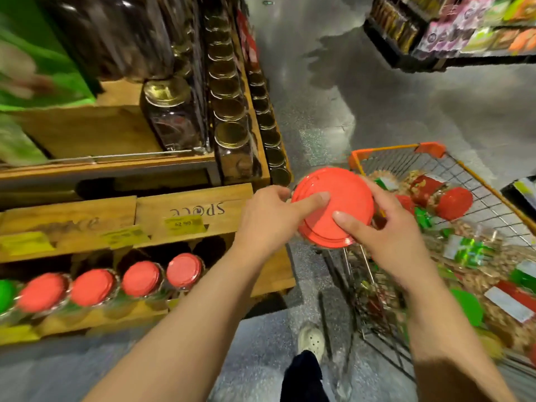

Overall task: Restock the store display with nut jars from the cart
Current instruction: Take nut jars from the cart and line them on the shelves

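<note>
Mostly hidden beneath its red lid, the nut jar (333, 207) was held between display and cart (429, 169). Left hand (266, 216) gripped its near-left side, thumb on the lid; right hand (388, 230) curled round the right side. Motion blur smeared the upper shelf jars (229, 111). Crate (191, 216) lettering read upside down, roughly "SPICE"; yellow price tags (184, 224) were illegible. Red-lidded jars (139, 278) lined the lowest shelf.

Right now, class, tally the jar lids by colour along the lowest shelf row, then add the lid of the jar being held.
Red lids on the shelf: 4
Green lid on the shelf, at the picture's edge: 1
Held jar's red lid: 1
Total: 6
</note>
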The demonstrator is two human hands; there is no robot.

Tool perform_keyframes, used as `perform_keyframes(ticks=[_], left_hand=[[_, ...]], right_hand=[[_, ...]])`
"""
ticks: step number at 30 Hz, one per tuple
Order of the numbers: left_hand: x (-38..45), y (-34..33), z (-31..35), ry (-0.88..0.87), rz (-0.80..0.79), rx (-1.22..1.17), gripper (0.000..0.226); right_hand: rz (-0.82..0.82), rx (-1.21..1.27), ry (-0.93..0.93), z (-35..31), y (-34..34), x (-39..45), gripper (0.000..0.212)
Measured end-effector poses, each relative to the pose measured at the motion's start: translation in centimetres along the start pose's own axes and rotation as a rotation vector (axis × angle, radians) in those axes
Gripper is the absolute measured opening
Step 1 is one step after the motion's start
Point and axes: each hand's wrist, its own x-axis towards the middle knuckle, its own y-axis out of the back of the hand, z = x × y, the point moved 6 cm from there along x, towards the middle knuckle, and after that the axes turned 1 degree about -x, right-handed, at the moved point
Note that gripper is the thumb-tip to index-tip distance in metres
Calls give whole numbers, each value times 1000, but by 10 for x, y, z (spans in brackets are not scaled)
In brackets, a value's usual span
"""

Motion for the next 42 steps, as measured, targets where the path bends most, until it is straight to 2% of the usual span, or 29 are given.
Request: perform_keyframes(ticks=[2, 7, 9, 12, 14, 17, 21, 25, 29, 32, 35, 36, 40, 42], left_hand=[[-5, 20, -26, 34, 10, -27, 88], [-6, 58, -100, 165, 61, -129, 97], [-6, 67, -127, 223, 62, -174, 90], [-3, 72, -167, 269, 55, -224, 67], [1, 72, -193, 299, 77, -240, 78], [11, 65, -229, 348, 115, -260, 106], [29, 49, -280, 396, 107, -256, 112], [39, 35, -324, 442, 164, -268, 98], [48, 21, -360, 430, 216, -302, 106], [59, 4, -394, 439, 194, -307, 93], [72, -10, -422, 450, 189, -316, 98], [76, -13, -428, 452, 193, -321, 95], [92, -26, -457, 485, 222, -313, 55], [98, -32, -466, 506, 233, -321, 66]], right_hand=[[-47, 18, -27, -3, -30, 0, 73], [-173, 110, -84, 10, -107, -2, 81], [-218, 130, -114, 18, -134, -1, 85], [-284, 179, -156, 34, -170, 1, 86], [-312, 202, -180, 45, -191, 0, 78], [-340, 199, -225, 68, -217, -1, 85], [-361, 200, -333, 111, -252, 1, 91], [-390, 226, -410, 157, -285, 4, 84], [-419, 248, -474, 195, -313, 5, 74], [-447, 234, -494, 226, -335, 10, 74], [-491, 218, -515, 255, -355, 17, 76], [-505, 219, -523, 264, -361, 20, 77], [-546, 196, -534, 295, -383, 32, 79], [-552, 221, -549, 306, -393, 38, 77]])
